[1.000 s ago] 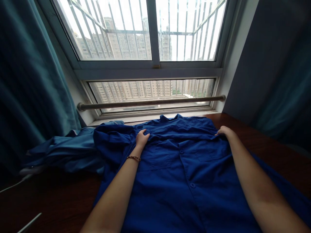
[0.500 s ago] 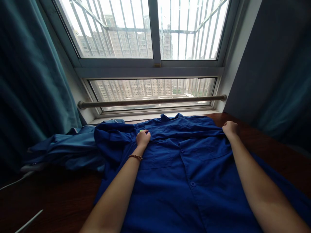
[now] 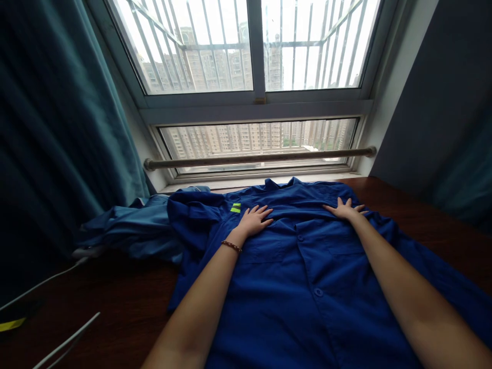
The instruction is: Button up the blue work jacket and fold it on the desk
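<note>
left hand (image 3: 254, 223), right hand (image 3: 345, 210): fingers spread on our blue shirt (image 3: 269, 292); likely light, soft; grip shoulders (image 3: 221, 207) near worktop's (image 3: 384, 195) far edge

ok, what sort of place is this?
Probably a room in a home, high in a tower: a teal curtain beside a window overlooking apartment blocks, and a blue buttoned garment spread over a dark wooden surface.
</note>
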{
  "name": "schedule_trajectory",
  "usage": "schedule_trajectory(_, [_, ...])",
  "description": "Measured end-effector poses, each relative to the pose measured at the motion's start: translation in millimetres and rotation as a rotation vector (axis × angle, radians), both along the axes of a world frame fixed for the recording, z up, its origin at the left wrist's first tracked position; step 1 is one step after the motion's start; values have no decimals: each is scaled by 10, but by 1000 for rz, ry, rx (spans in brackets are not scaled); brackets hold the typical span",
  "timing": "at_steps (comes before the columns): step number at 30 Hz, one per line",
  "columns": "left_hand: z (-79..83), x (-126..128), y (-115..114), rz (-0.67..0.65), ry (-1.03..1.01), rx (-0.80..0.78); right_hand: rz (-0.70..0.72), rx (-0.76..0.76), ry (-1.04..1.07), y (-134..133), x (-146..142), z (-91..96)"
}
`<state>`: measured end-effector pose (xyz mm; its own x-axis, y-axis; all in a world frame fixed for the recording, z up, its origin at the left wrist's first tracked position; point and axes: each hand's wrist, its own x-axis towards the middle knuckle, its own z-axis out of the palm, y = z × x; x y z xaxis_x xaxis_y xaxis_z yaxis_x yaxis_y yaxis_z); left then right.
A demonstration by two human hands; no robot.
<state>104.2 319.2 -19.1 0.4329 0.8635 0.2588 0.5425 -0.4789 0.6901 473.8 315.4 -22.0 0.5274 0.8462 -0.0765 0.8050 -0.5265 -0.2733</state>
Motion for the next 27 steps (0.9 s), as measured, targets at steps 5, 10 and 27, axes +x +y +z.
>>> schedule_trajectory(5, [-27, -19, -43, 85, -10, -6, 8, 166, -84, 26, 101, -49])
schedule_trajectory(10, [163, 7, -38, 174, 297, 68, 87, 341, -258, -1, 43, -95])
schedule_trajectory(27, [1134, -1765, -284, 1007, 321, -534, 148, 250, -233, 41, -6, -131])
